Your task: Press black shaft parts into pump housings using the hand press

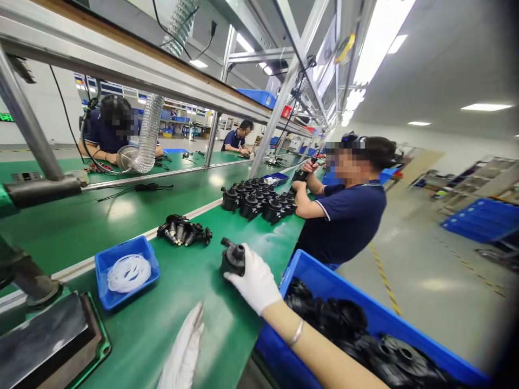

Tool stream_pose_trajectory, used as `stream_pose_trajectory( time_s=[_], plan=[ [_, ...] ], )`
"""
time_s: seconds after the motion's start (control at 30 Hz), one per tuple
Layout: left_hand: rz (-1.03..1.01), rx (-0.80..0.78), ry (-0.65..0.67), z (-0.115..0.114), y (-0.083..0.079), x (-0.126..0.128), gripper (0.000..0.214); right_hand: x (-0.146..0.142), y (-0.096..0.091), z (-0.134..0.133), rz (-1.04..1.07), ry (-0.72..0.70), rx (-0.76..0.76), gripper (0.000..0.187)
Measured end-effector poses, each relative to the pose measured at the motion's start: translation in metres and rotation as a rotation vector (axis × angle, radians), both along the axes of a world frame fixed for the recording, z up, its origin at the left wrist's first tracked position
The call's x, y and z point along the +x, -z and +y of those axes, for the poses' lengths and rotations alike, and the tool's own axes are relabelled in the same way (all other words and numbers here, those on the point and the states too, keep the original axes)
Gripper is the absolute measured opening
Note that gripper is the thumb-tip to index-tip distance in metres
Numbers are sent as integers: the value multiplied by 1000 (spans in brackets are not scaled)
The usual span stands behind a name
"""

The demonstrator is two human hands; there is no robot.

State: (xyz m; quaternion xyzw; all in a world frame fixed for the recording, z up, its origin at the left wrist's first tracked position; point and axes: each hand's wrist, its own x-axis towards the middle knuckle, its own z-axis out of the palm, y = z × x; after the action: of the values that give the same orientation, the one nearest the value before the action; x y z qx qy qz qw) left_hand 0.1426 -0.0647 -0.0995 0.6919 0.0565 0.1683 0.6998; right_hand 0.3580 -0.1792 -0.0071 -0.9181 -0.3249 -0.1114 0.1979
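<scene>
My right hand [253, 281], in a white glove, is closed on a black pump housing [232, 257] that stands on the green bench top [170, 302]. My left hand [184, 348], also in a white glove, lies flat and open on the bench near its front edge, holding nothing. A small pile of black parts [184, 230] lies just beyond the housing. A small blue tray [125, 270] with white rings sits to the left.
A big blue bin [324, 283] of black housings stands at my right. Several assembled black housings [259, 200] are grouped farther along, by a co-worker in a dark blue shirt [344, 216]. A metal fixture [44, 335] sits at the near left. Other people work across the bench.
</scene>
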Motion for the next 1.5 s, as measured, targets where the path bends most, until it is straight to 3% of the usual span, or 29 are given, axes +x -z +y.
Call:
stream_pose_trajectory(
  time_s=[0.1, 0.27, 0.37, 0.47, 0.6, 0.77, 0.93, 1.03, 1.17, 1.33, 1.5],
  plan=[
    [2, -256, 4, -4, 5, 4, 61, 71, -12, -5, 54, 239, 36, 72],
    [32, -349, 43, 3, 15, 15, 75, 168, -23, -9, 64, 439, 130, 57],
    [38, -415, 64, 7, 19, 17, 73, 205, -23, -6, 27, 485, 245, 53],
    [44, -513, 31, 6, 19, 17, 67, 218, -21, -1, -23, 456, 375, 55],
    [45, -595, -17, 0, 21, 17, 65, 195, -14, 14, -50, 225, 446, 56],
    [43, -558, -63, -6, 23, 20, 61, 130, 9, 62, 150, -208, 272, 43],
    [18, -419, -116, -11, 16, 18, 69, 83, 24, 126, 294, -274, 172, 58],
    [29, -301, -113, -13, 10, 15, 69, 75, 20, 144, 281, -298, 109, 51],
    [57, -147, -93, -14, 1, 12, 65, 71, 12, 140, 212, -302, -18, 39],
    [44, -69, -62, -12, -3, 7, 64, 60, 3, 107, 112, -289, -219, 44],
    [37, -18, -110, -16, -10, 3, 61, 47, -23, 77, 145, -362, -356, 48]
  ],
)
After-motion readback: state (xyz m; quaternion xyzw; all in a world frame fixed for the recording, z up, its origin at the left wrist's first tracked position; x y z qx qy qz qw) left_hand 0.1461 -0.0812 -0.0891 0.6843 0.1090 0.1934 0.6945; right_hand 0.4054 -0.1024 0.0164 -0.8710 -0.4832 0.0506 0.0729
